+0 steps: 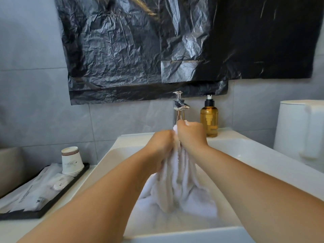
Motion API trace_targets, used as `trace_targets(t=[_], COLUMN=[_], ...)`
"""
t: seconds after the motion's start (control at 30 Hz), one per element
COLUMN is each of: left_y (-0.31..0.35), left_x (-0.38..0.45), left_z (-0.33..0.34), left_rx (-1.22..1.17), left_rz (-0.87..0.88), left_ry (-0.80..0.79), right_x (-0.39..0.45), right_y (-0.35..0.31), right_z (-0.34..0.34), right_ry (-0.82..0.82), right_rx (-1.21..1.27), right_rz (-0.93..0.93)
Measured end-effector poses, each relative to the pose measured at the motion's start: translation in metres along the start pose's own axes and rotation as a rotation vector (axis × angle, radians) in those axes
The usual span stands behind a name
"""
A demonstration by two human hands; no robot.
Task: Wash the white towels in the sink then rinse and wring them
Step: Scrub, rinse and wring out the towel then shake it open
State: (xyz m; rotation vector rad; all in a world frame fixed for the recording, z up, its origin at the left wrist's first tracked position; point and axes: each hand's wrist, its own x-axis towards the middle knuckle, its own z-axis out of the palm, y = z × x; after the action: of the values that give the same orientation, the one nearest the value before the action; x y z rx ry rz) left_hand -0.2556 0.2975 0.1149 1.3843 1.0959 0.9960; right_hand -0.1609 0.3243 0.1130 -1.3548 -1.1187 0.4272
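Observation:
A wet white towel (177, 186) hangs bunched from both my hands over the white sink (254, 160), its lower part lying in the basin. My left hand (162, 143) grips the gathered top of the towel from the left. My right hand (191, 135) grips it just beside, slightly higher, with a bit of cloth poking out above the fist. The two hands touch each other below the chrome faucet (179, 106). Whether water is running cannot be told.
An amber pump bottle (209, 118) stands on the sink ledge right of the faucet. A black tray (57, 195) with paper cups (71, 161) and wrapped items sits on the left counter. A white toilet tank (301, 132) is at right. Black plastic sheets (157, 46) cover the wall above.

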Motion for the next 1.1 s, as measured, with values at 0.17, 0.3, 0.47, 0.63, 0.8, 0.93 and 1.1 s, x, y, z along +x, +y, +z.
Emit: trace_targets(t=[0.17,0.3,0.47,0.63,0.8,0.93,1.1], left_y=[-0.001,0.006,0.003,0.004,0.006,0.018,0.018], left_x=[0.012,0.021,0.017,0.002,0.006,0.010,0.010], left_z=[-0.013,-0.042,-0.022,-0.023,-0.027,-0.038,-0.048], left_rx=[-0.117,-0.394,-0.052,0.364,0.204,-0.244,-0.363], left_rz=[0.072,0.078,-0.023,-0.078,0.209,0.294,0.160], left_ry=[0.194,0.307,-0.067,-0.232,0.116,0.533,0.580], right_x=[-0.024,-0.055,-0.011,0.015,0.020,0.009,0.003], right_y=[-0.008,-0.025,-0.018,-0.009,0.005,0.008,0.008], right_z=[0.012,0.035,-0.002,-0.022,-0.013,-0.009,-0.004], right_ry=[-0.111,-0.213,-0.024,-0.046,-0.382,-0.750,-0.733], right_rx=[-0.101,-0.211,-0.119,0.086,0.118,-0.100,-0.138], right_rz=[-0.071,-0.312,-0.226,-0.108,0.063,0.127,-0.129])
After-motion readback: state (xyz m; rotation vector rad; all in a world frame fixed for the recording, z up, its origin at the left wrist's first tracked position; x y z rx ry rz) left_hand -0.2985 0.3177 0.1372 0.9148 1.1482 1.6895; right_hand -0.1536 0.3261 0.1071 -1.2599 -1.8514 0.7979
